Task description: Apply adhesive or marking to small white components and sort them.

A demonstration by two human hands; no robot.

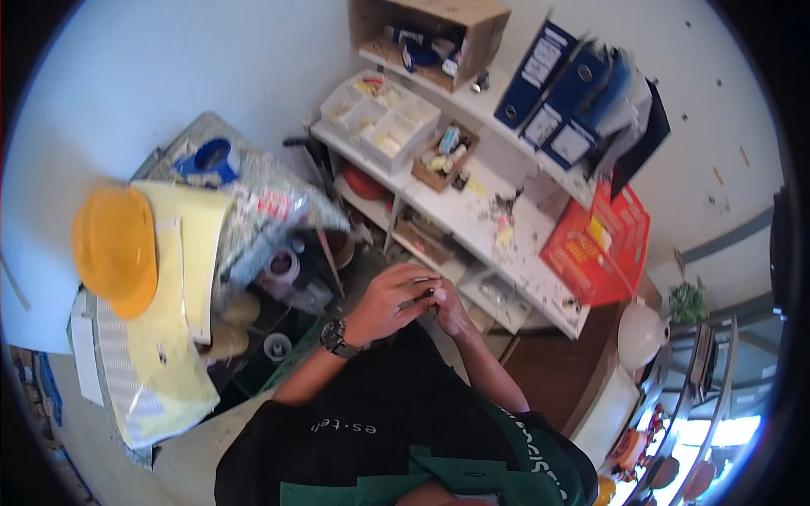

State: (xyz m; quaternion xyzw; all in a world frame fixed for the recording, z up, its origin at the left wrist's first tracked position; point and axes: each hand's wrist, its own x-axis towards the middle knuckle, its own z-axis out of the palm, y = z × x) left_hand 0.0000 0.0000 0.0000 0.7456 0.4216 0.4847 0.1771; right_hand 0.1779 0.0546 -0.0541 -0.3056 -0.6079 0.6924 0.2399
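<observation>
In front of my chest my two hands meet at the fingertips. My left hand, with a dark watch on its wrist, has its fingers bent around a small dark object too small to name. Against the same object press the curled fingers of my right hand, and part of it is hidden between them. Both hands are held up in the air, short of the white shelf unit.
A yellow hard hat and yellow papers lie at the left, near a large filled sack. On the shelves stand a white divided tray, a small cardboard box, blue binders and a red box.
</observation>
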